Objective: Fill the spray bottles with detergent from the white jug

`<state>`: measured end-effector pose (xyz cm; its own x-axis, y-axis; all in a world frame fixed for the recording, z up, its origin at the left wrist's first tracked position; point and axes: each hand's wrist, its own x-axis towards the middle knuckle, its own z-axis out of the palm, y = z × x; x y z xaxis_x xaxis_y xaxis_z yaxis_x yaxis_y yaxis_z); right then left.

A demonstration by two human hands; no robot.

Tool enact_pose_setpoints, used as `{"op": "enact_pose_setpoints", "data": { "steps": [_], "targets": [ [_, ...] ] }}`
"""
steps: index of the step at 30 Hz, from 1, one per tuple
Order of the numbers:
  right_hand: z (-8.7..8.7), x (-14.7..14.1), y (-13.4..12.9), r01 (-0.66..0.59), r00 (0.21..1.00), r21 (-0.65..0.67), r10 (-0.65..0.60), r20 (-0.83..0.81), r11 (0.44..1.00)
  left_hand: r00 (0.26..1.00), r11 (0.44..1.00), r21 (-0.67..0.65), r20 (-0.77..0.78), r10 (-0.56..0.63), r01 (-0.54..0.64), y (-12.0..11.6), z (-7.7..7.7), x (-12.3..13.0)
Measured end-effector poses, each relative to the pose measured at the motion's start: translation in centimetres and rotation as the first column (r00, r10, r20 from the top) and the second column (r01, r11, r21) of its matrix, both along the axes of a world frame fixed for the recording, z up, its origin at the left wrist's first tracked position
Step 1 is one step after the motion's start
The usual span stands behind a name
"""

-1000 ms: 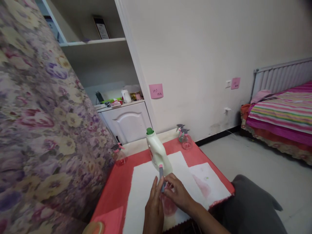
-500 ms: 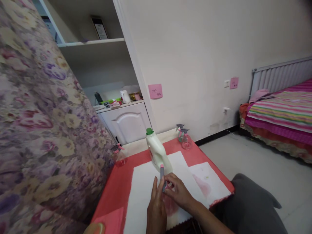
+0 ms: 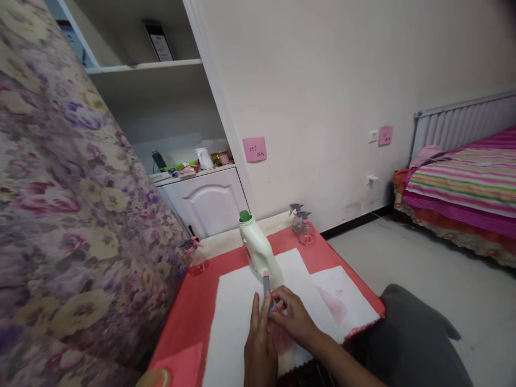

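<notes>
A spray bottle [image 3: 281, 337] with a clear pink body stands on the white cloth near the table's front edge. Its grey head ends in a pink nozzle tip that points away from me. My left hand [image 3: 260, 344] is against the bottle's left side, fingers along the spray head. With bent fingers, my right hand [image 3: 296, 318] pinches the bottle at its neck, just under the head. Part of the bottle is hidden by both hands. Right beyond the nozzle is a pale green jug [image 3: 260, 250] with a green spout, uncapped at the top.
Two spray bottles [image 3: 307, 234] stand at the table's back right corner, another spray bottle [image 3: 196, 260] at the left edge. A pink-stained white cloth [image 3: 342, 301] lies to the right. A floral curtain [image 3: 80, 215] hangs close on the left; a dark grey seat [image 3: 415, 338] is at right.
The whole view has shifted slightly. Both hands keep the same hold on the spray bottle, with no clear movement of the things on the table.
</notes>
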<state>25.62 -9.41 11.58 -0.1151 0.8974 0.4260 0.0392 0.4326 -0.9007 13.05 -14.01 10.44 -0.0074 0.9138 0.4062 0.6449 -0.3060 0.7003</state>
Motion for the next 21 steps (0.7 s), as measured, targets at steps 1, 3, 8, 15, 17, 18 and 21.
{"op": "enact_pose_setpoints", "data": {
  "steps": [1, 3, 8, 15, 17, 18, 21],
  "targets": [
    [-0.1, -0.16, 0.08, 0.028, 1.0, -0.012, -0.028, -0.008, 1.0, 1.0, 1.0, -0.001, 0.003, 0.001, -0.001, -0.06, -0.01, 0.03],
    [-0.32, -0.5, 0.18, 0.085, 0.996, -0.032, -0.086, -0.023, 0.996, 1.0, 1.0, -0.005, 0.004, 0.004, -0.004, -0.15, 0.04, 0.06],
    [-0.61, -0.17, -0.01, 0.029, 0.999, -0.01, -0.03, -0.021, 1.0, 1.0, 1.0, -0.005, -0.005, 0.005, -0.005, -0.14, 0.04, 0.05],
    [-0.89, -0.32, 0.18, 0.069, 0.997, -0.009, -0.07, -0.039, 0.998, 1.0, 1.0, -0.007, -0.012, 0.0, 0.0, -0.21, -0.04, 0.23],
    [-0.87, -0.54, 0.11, 0.111, 0.993, -0.023, -0.112, -0.042, 0.993, 1.0, 1.0, -0.019, -0.01, 0.006, -0.007, -0.33, 0.03, 0.23],
    [-0.84, -0.53, 0.03, 0.11, 0.993, -0.024, -0.111, -0.039, 0.994, 1.0, 1.0, -0.024, -0.008, 0.009, -0.009, -0.37, 0.06, 0.23],
    [-0.73, -0.09, -0.16, 0.02, 1.0, 0.02, -0.019, -0.02, 1.0, 1.0, 1.0, -0.015, -0.007, 0.009, -0.009, -0.38, 0.12, 0.29]
  ]
}}
